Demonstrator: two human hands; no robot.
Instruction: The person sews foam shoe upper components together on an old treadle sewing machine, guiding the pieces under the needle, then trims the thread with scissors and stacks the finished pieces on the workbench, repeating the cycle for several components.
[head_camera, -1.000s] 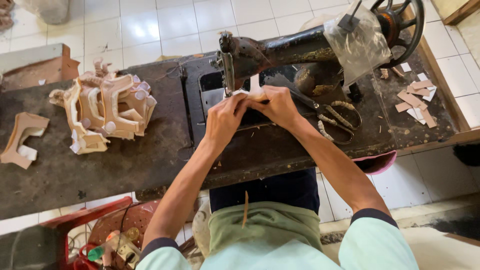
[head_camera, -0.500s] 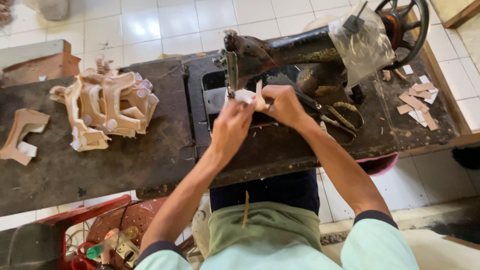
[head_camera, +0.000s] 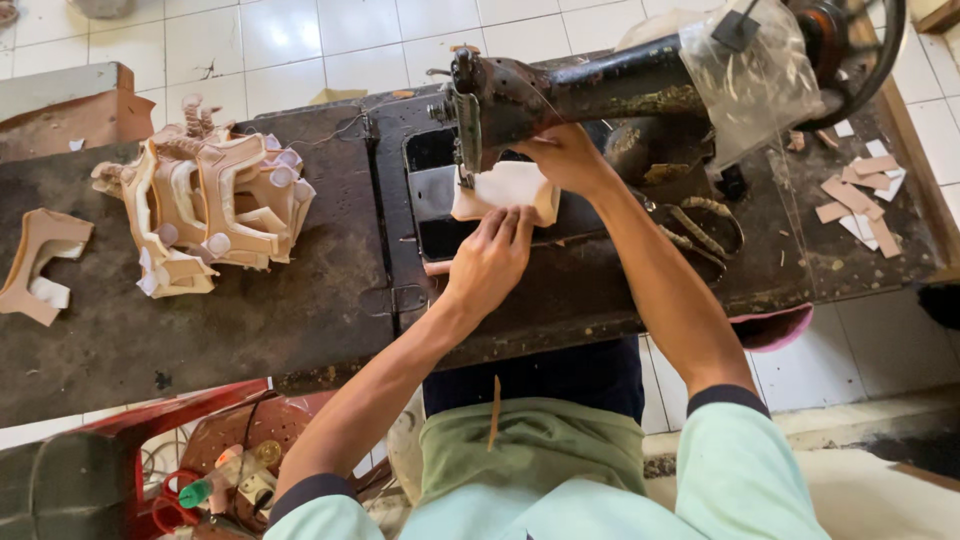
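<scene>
While flattened palm-down with fingers together and extended, left hand (head_camera: 492, 262) pressing fingertips onto near edge of pale tan leather piece (head_camera: 505, 190), nothing gripped, only held flat. Right hand (head_camera: 565, 155) at far side of same piece, fingers curled down onto its right edge just beside needle area; whether pinching or merely pressing cannot be told, fingertips being hidden under hand. Leather piece lying on bed of old black sewing machine (head_camera: 560, 90), directly below machine head, its left corner under presser foot, partly covering shiny metal bed plate (head_camera: 440, 235). Both forearms running from lower frame up to machine, crossing near edge of dark worn worktable (head_camera: 200, 330). Well to left on worktable, heap of tan and white cut shoe-upper parts (head_camera: 210, 205), stacked loosely; farther left, single similar part (head_camera: 40, 265) lying apart near table edge. Right of machine head, clear plastic bag (head_camera: 750, 75) hanging over machine arm, handwheel (head_camera: 850, 45) behind it. Scissors (head_camera: 705, 225) lying on table just right of right forearm. Small tan leather offcuts (head_camera: 860, 200) scattered at far right corner. Below table at lower left, red crate (head_camera: 200, 460) holding cables and small tools. White tiled floor (head_camera: 300, 40) beyond table.
</scene>
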